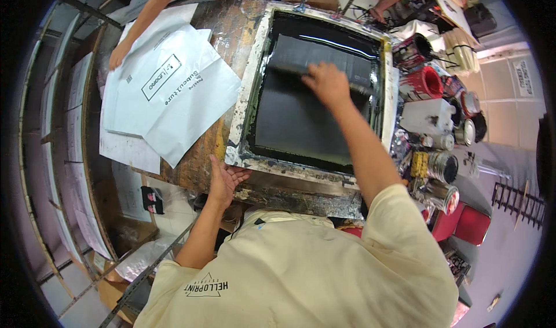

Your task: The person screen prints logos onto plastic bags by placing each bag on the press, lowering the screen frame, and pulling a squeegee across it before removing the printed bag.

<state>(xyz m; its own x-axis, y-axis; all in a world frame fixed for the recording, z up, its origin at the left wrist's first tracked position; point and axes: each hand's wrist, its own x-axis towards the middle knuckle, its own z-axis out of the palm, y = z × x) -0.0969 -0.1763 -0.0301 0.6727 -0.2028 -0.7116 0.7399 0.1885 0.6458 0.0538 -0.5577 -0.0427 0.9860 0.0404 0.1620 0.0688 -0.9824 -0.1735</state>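
Observation:
A silk-screen printing frame [245, 90] with a white, ink-stained wooden border lies on the worktable. Dark ink coats the edges of its mesh [301, 122]. My right hand [328, 83] is closed on a squeegee [285, 70] that lies across the upper part of the mesh; my fingers hide part of it. By the frame's near left corner, my left hand [227, 180] is open with its palm turned up and its fingers at the border. Whether it bears any of the frame's weight, I cannot tell.
Printed white plastic bags [174, 90] lie left of the frame, with another person's hand [119, 56] on them. Ink cans [421, 83], a white jug [425, 116] and tins [443, 166] crowd the right side. A shelf rack [75, 125] stands at left.

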